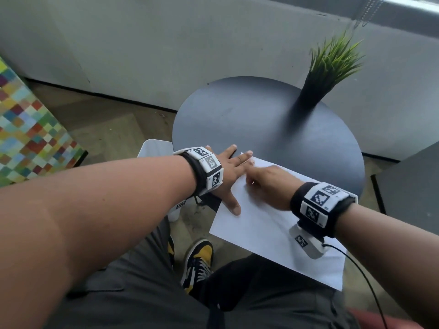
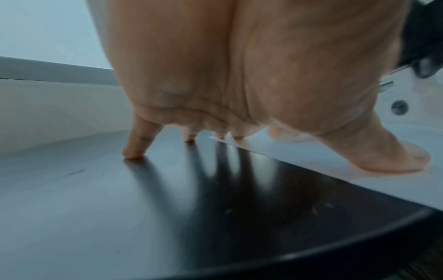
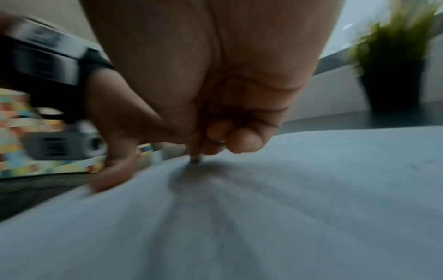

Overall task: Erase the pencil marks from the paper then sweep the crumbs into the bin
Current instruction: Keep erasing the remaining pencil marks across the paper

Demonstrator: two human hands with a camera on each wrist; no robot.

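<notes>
From the head view, the left hand lay flat with fingers spread, its thumb and two fingertips pressing the far left corner of the paper, the other fingers on the round dark table. The right hand sat curled on the sheet just beside it; what it held was hidden here. The paper overhung the table's near edge above the person's lap. A potted grass plant stood at the far side.

The left wrist view showed straight fingers planted on the tabletop and the thumb on the paper's edge, gripping nothing.

In the blurred right wrist view, the curled fingers pinched a small eraser tip that touched the paper directly beneath them.
</notes>
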